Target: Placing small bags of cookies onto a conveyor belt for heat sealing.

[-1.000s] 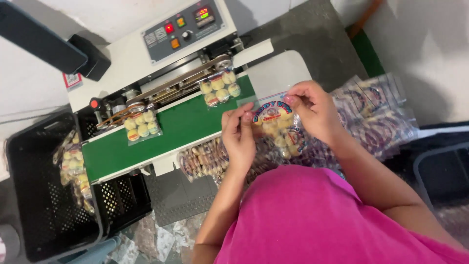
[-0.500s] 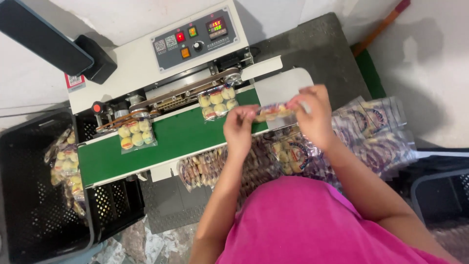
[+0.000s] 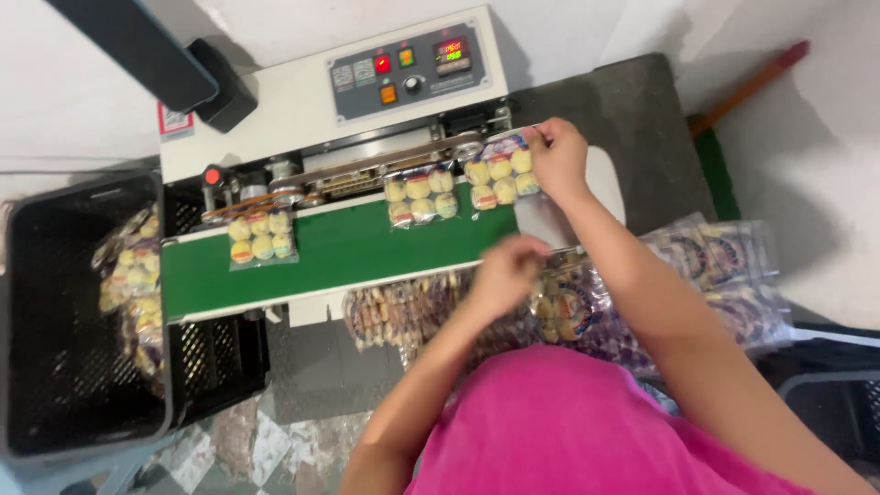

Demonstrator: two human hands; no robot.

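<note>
Cookie packet [image 3: 500, 177] lies at the right end of the green conveyor belt [image 3: 348, 252], against the sealer's intake; my right hand [image 3: 557, 158] pinches its top edge; my left hand [image 3: 504, 273] hovers blurred over the unsealed packets [image 3: 587, 307], grip indeterminable.

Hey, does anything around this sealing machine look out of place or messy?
Mostly orderly: three packets ride the green belt. The oddity is on the floor beside the black crate, where loose clear bags lie scattered.
</note>
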